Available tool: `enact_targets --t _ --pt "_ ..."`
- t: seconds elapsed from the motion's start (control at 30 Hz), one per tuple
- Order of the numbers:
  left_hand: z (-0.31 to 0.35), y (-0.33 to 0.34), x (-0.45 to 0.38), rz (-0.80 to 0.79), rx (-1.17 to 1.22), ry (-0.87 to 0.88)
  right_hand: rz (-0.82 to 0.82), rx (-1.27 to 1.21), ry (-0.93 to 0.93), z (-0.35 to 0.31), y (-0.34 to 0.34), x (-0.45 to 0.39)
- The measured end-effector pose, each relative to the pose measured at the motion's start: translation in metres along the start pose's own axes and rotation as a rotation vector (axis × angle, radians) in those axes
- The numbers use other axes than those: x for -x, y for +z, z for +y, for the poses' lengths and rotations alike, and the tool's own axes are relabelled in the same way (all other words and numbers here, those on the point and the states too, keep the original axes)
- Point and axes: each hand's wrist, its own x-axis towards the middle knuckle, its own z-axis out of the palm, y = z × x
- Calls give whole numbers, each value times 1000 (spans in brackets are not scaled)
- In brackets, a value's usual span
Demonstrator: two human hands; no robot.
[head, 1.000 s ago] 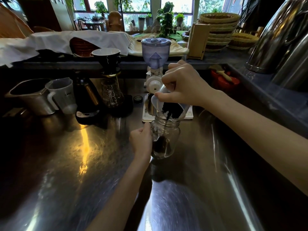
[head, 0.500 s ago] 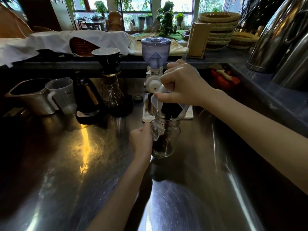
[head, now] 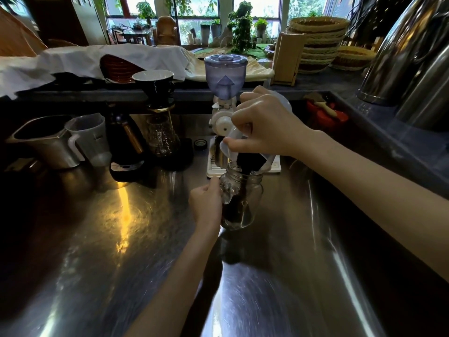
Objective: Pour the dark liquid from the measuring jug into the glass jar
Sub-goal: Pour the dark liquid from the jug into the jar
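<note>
A clear glass jar point(head: 251, 198) stands on the steel counter, holding dark liquid in its lower part. My left hand point(head: 206, 203) grips the jar's left side. My right hand point(head: 264, 127) holds a translucent measuring jug point(head: 237, 137) tipped steeply over the jar's mouth. Dark liquid point(head: 247, 162) sits at the jug's lowered lip and runs into the jar. Much of the jug is hidden behind my right hand.
A coffee grinder point(head: 224, 93) on a white tray point(head: 275, 167) stands just behind the jar. To the left are a glass server with dripper point(head: 161, 132), a black scale point(head: 126, 166), a plastic jug point(head: 91, 137) and a steel pitcher point(head: 41, 139). Large steel kettles point(head: 413, 57) are at right.
The dark liquid in the jar has risen a little while the jug stays tipped over it. Both hands are almost where they were.
</note>
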Motion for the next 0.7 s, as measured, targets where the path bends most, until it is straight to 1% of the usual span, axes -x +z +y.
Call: enact_targets --t 0.33,0.57,0.7 --pt "1 1 -2 27 -3 -22 13 -1 4 2 0 0" --pt "1 2 -2 16 -12 -33 24 -27 -23 2 1 0" --pt "1 2 -4 16 -8 -40 38 7 -66 0 3 2"
